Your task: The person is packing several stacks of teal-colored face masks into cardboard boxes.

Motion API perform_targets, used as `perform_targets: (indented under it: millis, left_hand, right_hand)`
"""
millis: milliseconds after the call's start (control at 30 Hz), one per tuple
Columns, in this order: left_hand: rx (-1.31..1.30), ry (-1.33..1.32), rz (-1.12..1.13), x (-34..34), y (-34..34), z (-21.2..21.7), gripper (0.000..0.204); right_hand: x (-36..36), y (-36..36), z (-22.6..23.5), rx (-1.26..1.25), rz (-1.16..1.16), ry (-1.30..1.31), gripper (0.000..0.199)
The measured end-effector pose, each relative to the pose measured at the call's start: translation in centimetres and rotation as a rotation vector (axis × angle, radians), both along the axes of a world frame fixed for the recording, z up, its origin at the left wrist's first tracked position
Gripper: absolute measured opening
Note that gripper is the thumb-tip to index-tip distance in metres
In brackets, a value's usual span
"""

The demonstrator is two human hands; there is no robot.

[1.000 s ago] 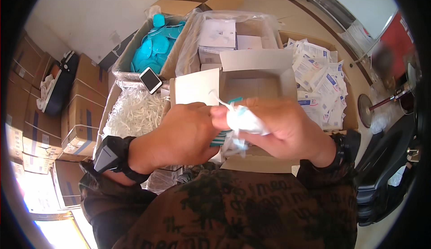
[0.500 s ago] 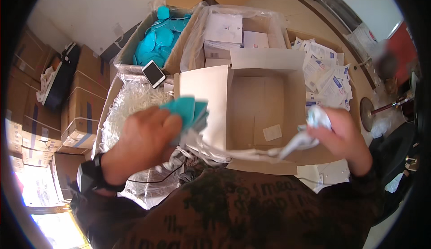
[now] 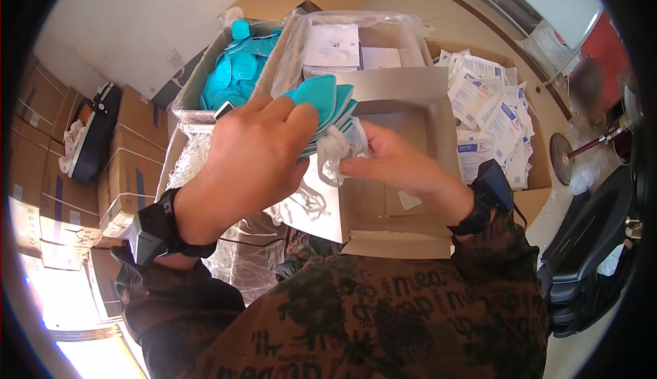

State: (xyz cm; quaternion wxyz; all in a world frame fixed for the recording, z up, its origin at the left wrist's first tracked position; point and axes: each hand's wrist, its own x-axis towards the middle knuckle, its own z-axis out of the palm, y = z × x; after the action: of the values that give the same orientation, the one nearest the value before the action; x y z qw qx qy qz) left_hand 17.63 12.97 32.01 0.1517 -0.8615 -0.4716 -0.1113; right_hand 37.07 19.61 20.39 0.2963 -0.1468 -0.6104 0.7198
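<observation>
Up close, left hand (image 3: pixel 256 157) raised over the lap, fingers curled shut around a stack of teal face masks (image 3: pixel 321 105), thumb side hidden. Right hand (image 3: pixel 397 163) just beside it, fingertips pinched on the white elastic straps (image 3: pixel 335 153) hanging from the same stack. Masks held above the near left corner of an open, light cardboard box (image 3: pixel 410 105), flaps spread. More white straps (image 3: pixel 301 204) trailing down by the box's left flap. Farther back, a plastic-lined carton of loose teal masks (image 3: pixel 236 71) on the left, a clear-lined carton with white packets (image 3: pixel 332 44) in the middle, a carton of sealed white pouches (image 3: pixel 489 115) on the right. Black bands on both wrists. Stacked brown cartons (image 3: pixel 126 170) along the far left
</observation>
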Motion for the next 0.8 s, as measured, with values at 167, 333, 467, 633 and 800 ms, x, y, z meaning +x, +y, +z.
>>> perform_targets:
  millis: [167,333,467,633,800]
  left_hand:
    - [-0.018,0.010,0.015,-0.6,-0.1,-0.6,0.038]
    - [-0.055,-0.032,0.033,-1.0,0.2,-1.9,0.036]
    - [-0.066,-0.062,0.062,-1.2,0.7,-2.6,0.033]
    - [-0.179,-0.361,-0.279,0.3,-0.1,-4.5,0.031]
    - [-0.473,-0.213,-0.242,-0.1,-4.3,-2.0,0.027]
  right_hand:
    - [1.4,-0.9,1.3,-0.117,-0.018,-0.102,0.027]
    - [3.2,-1.4,2.3,-0.462,0.105,0.035,0.023]
    - [3.4,-3.1,5.1,-0.499,0.320,-0.040,0.021]
    - [2.5,-2.7,7.1,0.656,-0.082,-0.045,0.018]
    - [4.6,-5.8,10.8,1.652,-0.070,-0.635,0.014]
